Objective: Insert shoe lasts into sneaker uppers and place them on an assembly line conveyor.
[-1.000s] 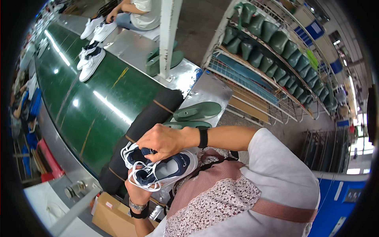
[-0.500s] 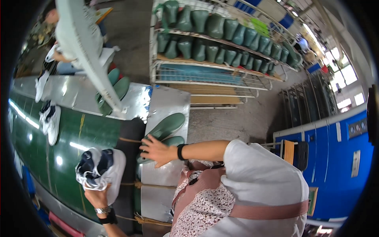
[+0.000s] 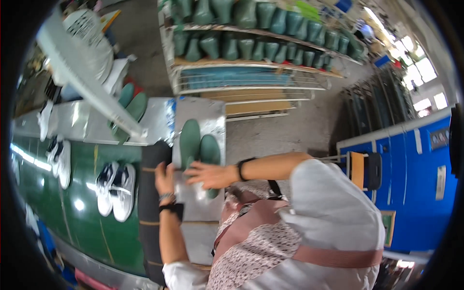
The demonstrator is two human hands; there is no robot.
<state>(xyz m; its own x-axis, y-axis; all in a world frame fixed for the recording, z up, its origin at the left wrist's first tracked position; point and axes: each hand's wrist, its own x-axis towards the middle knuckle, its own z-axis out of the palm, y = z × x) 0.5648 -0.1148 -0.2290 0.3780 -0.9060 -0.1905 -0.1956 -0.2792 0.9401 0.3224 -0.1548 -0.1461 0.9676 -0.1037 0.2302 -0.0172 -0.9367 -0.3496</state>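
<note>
Two green shoe lasts (image 3: 190,140) lie side by side on the metal side plate, their soles turned up. My right hand (image 3: 210,175) reaches over their near ends with its fingers spread, the fingertips at or just above the lasts. Just left of it, over the edge of a black padded roll (image 3: 151,203), my left hand (image 3: 165,180) has its fingers apart and nothing in them. A pair of white sneakers (image 3: 124,197) with dark linings and white laces stands on the green conveyor belt (image 3: 87,241), apart from both hands.
Farther left on the belt stands another pair of white sneakers (image 3: 62,164). A pale metal post (image 3: 87,72) rises beyond the belt, near more green lasts (image 3: 137,106). A rack (image 3: 241,63) of lasts stands ahead. Blue cabinet (image 3: 411,193) and chair (image 3: 356,171) at right.
My left hand has let go of the white sneakers, now standing on the belt, and moved right toward the lasts. The lasts have swung to point away from me.
</note>
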